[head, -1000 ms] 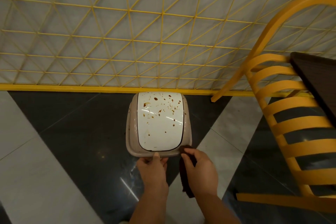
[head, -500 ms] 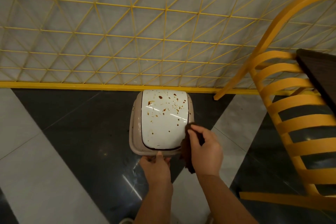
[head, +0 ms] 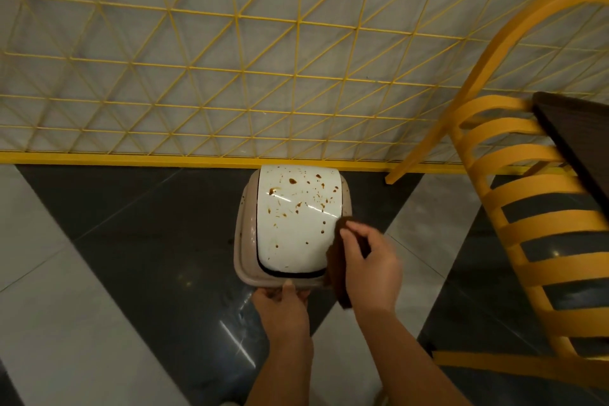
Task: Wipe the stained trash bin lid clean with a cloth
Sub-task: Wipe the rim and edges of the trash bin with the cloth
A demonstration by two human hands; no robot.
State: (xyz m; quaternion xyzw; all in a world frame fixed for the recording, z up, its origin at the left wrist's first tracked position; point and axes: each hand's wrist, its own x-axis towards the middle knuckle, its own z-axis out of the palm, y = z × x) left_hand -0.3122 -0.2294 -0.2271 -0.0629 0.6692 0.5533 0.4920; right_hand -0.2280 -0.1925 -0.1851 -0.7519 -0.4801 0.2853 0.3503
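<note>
Lid's [head: 293, 224] near-right corner behind cloth [head: 337, 264] and right hand [head: 370, 269]

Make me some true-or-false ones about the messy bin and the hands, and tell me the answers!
1. The white lid has brown spots on it. True.
2. The right hand holds a brown cloth. True.
3. The left hand is up in the air. False: it grips the bin's near rim.
4. The chair is blue. False: it is yellow.
5. The bin stands on a table. False: it stands on the floor.
</note>
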